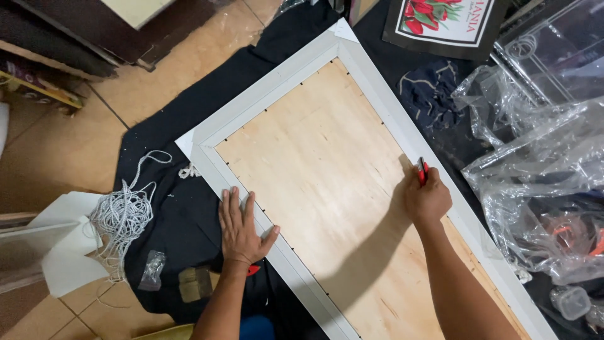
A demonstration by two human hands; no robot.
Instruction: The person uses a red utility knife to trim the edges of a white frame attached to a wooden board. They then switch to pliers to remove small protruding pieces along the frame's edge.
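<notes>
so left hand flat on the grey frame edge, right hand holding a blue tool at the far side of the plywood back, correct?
Not quite: the small tool in the right hand is red, not blue, as the head view shows. The rest holds: the left hand lies flat on the grey picture frame, and the right hand is at the far side of the plywood backing panel.

White cord (123, 217) (tangled), clear plastic wrap (541, 182)
</notes>
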